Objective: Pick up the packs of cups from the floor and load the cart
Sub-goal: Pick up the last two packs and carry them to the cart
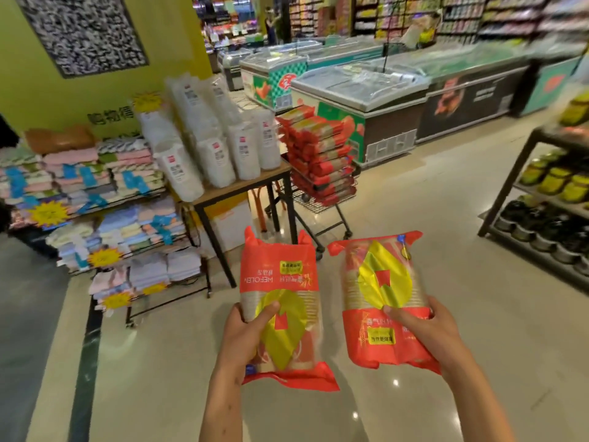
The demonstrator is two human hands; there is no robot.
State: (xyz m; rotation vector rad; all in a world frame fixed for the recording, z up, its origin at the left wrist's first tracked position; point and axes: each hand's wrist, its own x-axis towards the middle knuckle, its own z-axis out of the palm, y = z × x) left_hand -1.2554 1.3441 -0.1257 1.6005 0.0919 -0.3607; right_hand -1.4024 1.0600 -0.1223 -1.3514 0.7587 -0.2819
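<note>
I hold two red-and-yellow packs of cups in front of me, above the floor. My left hand grips the left pack of cups at its lower left side, thumb on the yellow panel. My right hand grips the right pack of cups at its lower right side. Ahead stands a wire cart with several red packs piled high in it.
A wooden table with white cup packs stands left of the cart. Shelves of folded towels fill the left. Chest freezers line the back. A dark rack of jars stands on the right. Tiled floor lies between.
</note>
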